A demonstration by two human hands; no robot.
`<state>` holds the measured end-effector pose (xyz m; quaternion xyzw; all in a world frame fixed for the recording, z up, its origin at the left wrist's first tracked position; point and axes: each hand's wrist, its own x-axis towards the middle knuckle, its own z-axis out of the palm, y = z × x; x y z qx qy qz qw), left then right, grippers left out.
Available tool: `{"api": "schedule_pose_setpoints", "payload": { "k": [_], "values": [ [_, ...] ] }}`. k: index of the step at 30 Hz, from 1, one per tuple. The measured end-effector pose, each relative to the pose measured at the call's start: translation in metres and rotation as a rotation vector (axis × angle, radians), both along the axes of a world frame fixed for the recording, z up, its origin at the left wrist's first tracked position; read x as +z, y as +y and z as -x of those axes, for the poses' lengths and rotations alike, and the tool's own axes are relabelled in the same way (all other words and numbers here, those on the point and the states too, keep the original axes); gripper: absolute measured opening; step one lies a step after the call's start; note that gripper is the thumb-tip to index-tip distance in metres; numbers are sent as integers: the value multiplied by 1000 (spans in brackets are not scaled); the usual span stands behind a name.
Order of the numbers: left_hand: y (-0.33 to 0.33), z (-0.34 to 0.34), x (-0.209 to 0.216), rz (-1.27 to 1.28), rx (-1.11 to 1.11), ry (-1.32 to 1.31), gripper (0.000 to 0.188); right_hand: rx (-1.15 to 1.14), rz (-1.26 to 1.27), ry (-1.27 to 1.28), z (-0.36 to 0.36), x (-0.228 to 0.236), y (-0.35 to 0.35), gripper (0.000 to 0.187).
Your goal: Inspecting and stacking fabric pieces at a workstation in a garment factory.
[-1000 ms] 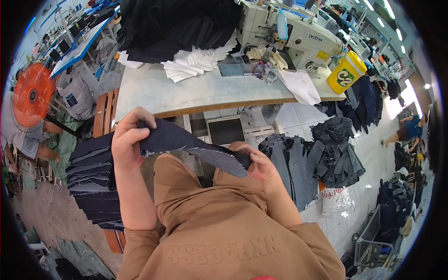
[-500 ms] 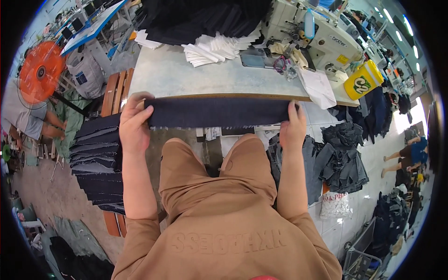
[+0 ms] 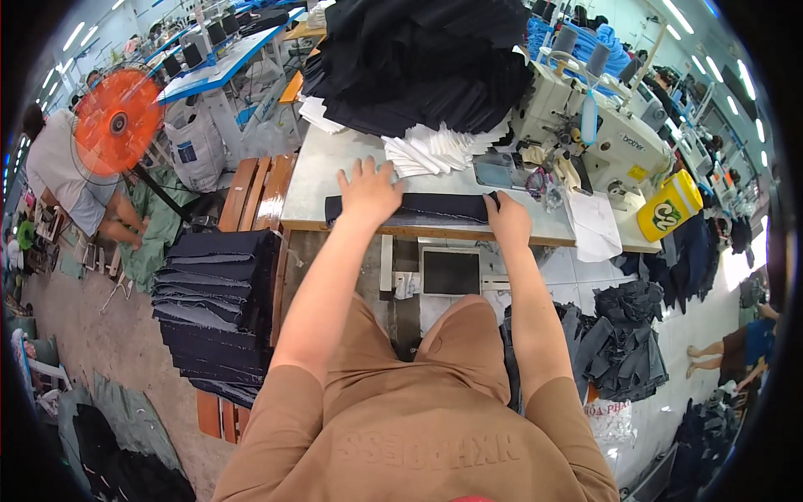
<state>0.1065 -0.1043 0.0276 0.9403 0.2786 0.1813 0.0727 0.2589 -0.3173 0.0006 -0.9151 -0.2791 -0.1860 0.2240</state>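
Note:
A long strip of dark navy fabric (image 3: 443,206) lies along the front edge of the pale sewing table (image 3: 322,180). Across its left part rests my left hand (image 3: 374,197), fingers spread and reaching past the strip toward the white pieces. My right hand (image 3: 508,221) pinches the strip's right end at the table edge. Just beyond the strip, a fanned pile of white fabric pieces (image 3: 439,151) sits under a big heap of dark fabric (image 3: 418,75).
A sewing machine (image 3: 615,146) stands at the table's right, with a yellow tub (image 3: 669,207) beside it. Stacked dark panels (image 3: 213,309) lie on a wooden bench (image 3: 244,194) at left. An orange fan (image 3: 119,124) stands farther left. Grey-black scraps (image 3: 627,343) are piled at right.
The strip, stretched between both hands above my lap, has come forward and down onto the table. My left hand has released its end and now lies spread over it.

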Motion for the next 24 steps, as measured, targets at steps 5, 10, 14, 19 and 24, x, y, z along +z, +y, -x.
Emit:
{"api": "schedule_pose_setpoints", "payload": {
  "k": [5,10,14,19,24],
  "values": [
    [-18,-9,-31,-84,-36,5,68,-92,-27,-157,21,15,8,46],
    [-17,-9,-29,-51,-61,-25,71,361,141,-93,85,2,55,56],
    [3,6,-22,-40,-47,46,75,260,127,-39,85,0,33,57],
    [31,25,-30,-81,-44,11,68,307,87,-88,73,-6,2,66],
    [25,17,-14,-60,11,258,63,313,27,15,71,-4,-5,73]
  ]
}}
